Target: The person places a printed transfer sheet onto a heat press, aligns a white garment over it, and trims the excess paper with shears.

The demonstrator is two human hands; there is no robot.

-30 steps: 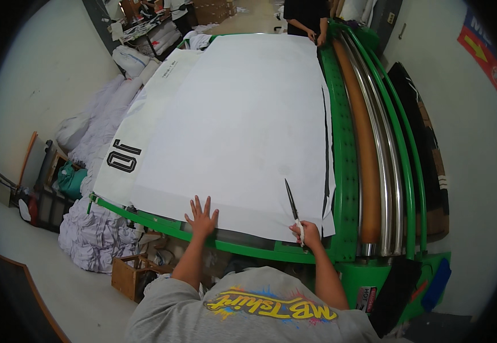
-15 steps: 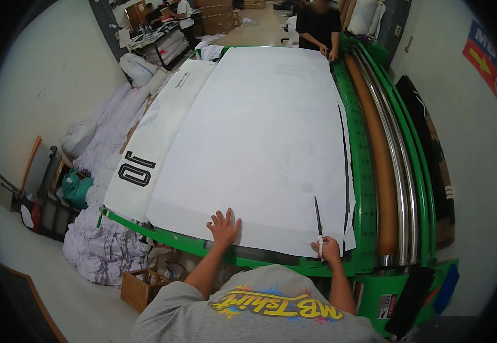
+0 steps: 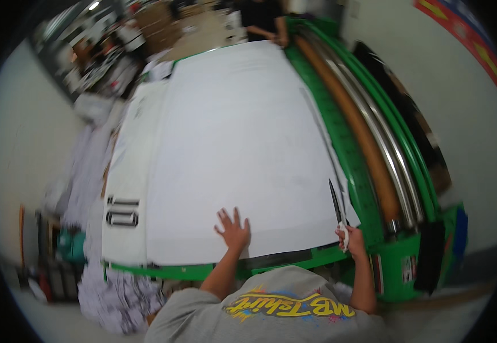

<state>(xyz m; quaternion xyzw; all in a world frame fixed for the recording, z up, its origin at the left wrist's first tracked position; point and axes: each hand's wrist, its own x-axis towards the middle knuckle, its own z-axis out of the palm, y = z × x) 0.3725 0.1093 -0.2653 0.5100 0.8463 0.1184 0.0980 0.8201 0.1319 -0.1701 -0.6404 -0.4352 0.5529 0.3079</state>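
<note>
A large white sheet [image 3: 243, 143] covers a long green cutting table [image 3: 351, 166]. My left hand [image 3: 232, 230] lies flat on the sheet near its front edge, fingers spread. At the sheet's right edge my right hand [image 3: 350, 239] grips long scissors [image 3: 336, 207] with white handles, the blades pointing away from me along that edge. A narrower white layer with a black printed mark [image 3: 121, 211] lies along the sheet's left side.
Metal and brown rollers [image 3: 374, 148] run along the table's right side. Another person [image 3: 263, 20] stands at the far end. Heaps of white fabric [image 3: 114, 288] lie on the floor to the left, beside a teal object [image 3: 71, 244].
The view has swung and blurred. Both hands have stayed in the same places on the sheet, the left one flat, the right one still holding the scissors at the right edge.
</note>
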